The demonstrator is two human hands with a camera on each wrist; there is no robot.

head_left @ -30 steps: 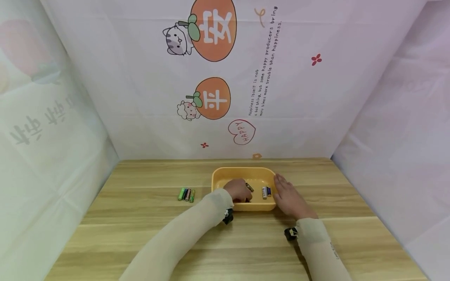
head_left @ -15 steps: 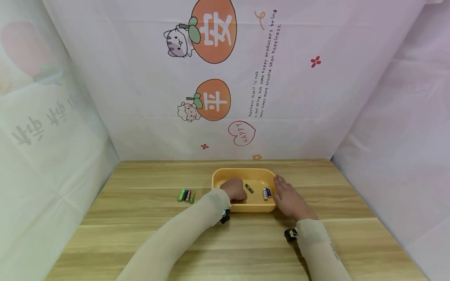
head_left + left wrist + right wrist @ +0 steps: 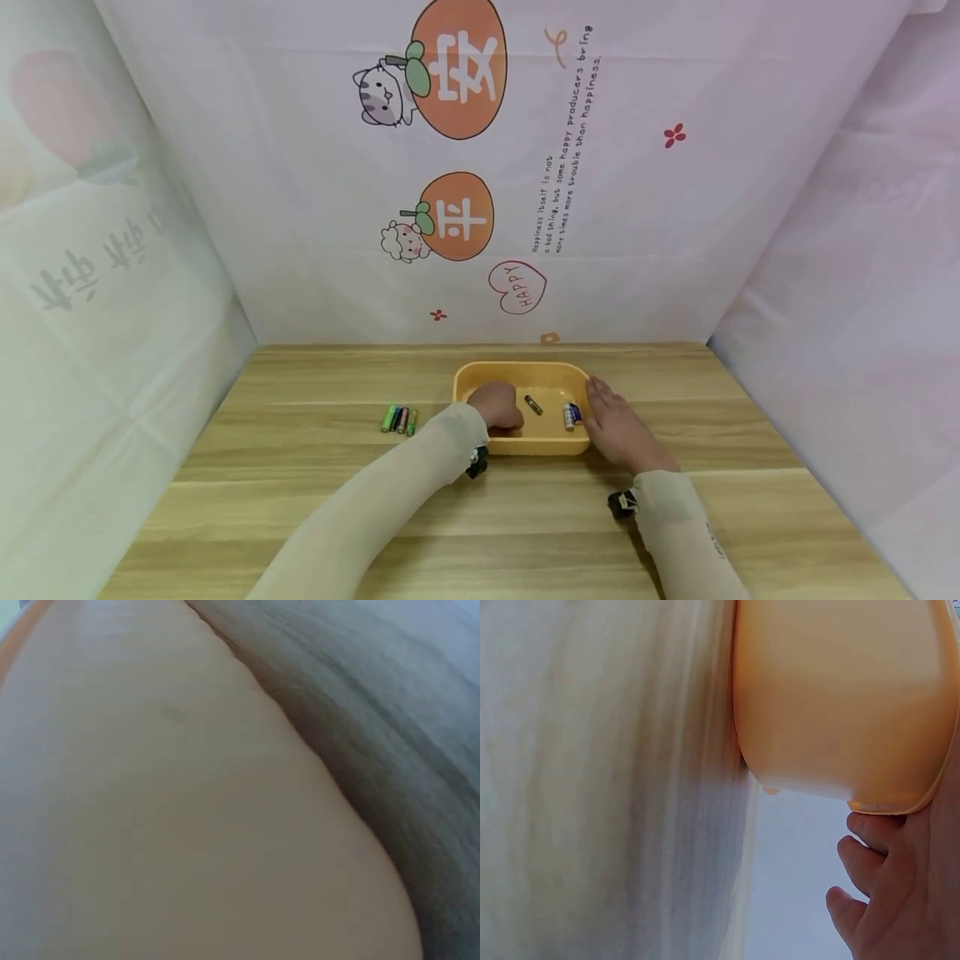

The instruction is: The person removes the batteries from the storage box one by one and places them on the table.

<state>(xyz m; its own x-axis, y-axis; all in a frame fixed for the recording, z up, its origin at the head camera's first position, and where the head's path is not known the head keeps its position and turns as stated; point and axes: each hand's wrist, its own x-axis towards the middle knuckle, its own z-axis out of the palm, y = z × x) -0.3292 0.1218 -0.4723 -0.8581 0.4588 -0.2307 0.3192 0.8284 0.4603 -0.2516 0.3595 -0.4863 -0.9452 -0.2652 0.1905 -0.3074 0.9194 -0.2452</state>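
Note:
My left hand (image 3: 497,405) reaches down into the left part of a yellow plastic tray (image 3: 525,447). Its fingers point down and away from the head camera, so whatever they touch or hold is hidden. Flat along the tray's right end lies my right hand (image 3: 622,425), fingers extended; the right wrist view shows its fingertips by the tray's rim (image 3: 889,806). Inside the tray, a dark and gold battery (image 3: 533,405) lies slanted near the middle. A white battery (image 3: 568,417) and a blue battery (image 3: 576,412) lie side by side at the right.
Left of the tray, several batteries lie in a row on the wooden table (image 3: 315,467), among them a green battery (image 3: 389,418) and a pinkish battery (image 3: 403,419). A printed white cloth (image 3: 600,292) hangs behind the table, with white cloth at both sides.
My left hand has shifted left inside the tray, leaving the dark and gold battery in fuller view. The white and blue batteries have moved slightly. My right hand keeps its place.

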